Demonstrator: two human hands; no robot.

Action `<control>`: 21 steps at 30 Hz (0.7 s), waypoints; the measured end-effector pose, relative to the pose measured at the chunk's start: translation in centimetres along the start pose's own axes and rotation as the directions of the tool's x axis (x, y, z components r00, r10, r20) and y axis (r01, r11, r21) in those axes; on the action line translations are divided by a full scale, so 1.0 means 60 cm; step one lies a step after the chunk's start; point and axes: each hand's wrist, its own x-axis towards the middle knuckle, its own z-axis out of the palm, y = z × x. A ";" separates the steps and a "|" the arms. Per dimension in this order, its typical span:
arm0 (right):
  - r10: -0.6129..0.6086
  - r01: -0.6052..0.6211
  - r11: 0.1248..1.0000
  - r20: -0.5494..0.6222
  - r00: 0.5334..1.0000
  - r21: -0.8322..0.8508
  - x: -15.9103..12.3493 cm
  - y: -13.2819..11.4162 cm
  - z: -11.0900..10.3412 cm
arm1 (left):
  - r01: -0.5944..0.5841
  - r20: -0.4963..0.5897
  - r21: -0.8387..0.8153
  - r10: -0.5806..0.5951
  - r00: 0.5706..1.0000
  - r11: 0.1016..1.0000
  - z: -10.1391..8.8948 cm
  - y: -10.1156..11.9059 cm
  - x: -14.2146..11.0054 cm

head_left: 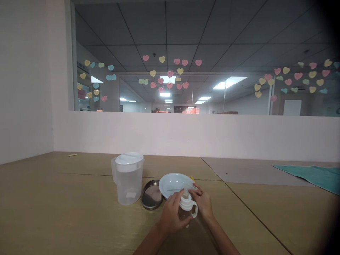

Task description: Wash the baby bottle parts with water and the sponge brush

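Note:
A baby bottle [186,204] with a white collar, a white side handle and a clear teat stands upright in my left hand [170,214]. The fingers of that hand wrap round its body and reach up to the collar. My right hand [204,203] is at the top of the bottle, its thumb and fingers pinched together beside the teat. Whatever lies between those fingertips is too small to make out. Just behind the hands is a pale bowl [166,180] with a thin stick-like item in it, partly covered by my fingers.
To the left stand a translucent lidded pitcher [129,186] and a shallow steel dish [152,199]. Something yellow [191,177] shows behind the bowl. A teal cloth [316,175] lies at the far right of the wooden table [79,216]. A wall with a window rises behind.

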 end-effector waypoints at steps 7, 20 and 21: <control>0.054 -0.057 0.998 0.087 0.995 0.037 0.004 0.006 -0.002 | 0.009 0.019 -0.018 -0.009 1.000 1.000 -0.001 0.003 0.002; -0.143 0.159 0.945 0.075 0.987 -0.287 -0.015 -0.010 -0.006 | 0.020 0.017 -0.010 -0.020 1.000 1.000 -0.002 0.005 0.001; -0.148 0.156 0.942 0.051 0.988 -0.298 -0.018 -0.013 -0.006 | 0.027 0.019 -0.001 -0.027 0.999 1.000 -0.002 0.004 0.000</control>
